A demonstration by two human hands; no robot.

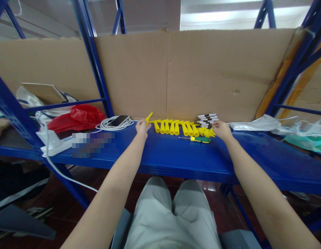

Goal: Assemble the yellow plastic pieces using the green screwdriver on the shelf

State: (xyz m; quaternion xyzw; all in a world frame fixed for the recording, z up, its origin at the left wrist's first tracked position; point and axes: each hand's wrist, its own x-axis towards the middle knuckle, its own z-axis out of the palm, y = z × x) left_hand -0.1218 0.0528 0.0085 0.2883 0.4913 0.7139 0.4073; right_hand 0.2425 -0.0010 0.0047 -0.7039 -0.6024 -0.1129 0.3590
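A row of yellow tapered plastic tubes (176,128) lies along the back of the blue shelf. At its left end my left hand (142,127) is closed on a yellow plastic piece (149,117), which points up and to the right. My right hand (221,129) is at the other end, fingers pinched together beside a stack of black-and-white sticks (207,119); whatever is between those fingertips is too small to make out. Small yellow pieces (205,131) lie in a heap just left of it. In front of the row rests a green-and-yellow screwdriver (200,139).
A cardboard panel (196,72) closes off the back. On the left are a coiled white cable (108,124), a phone (120,120), a red plastic bag (77,117) and a white power strip (59,147). A white packet (254,125) lies at right. Blue posts (94,65) frame the shelf.
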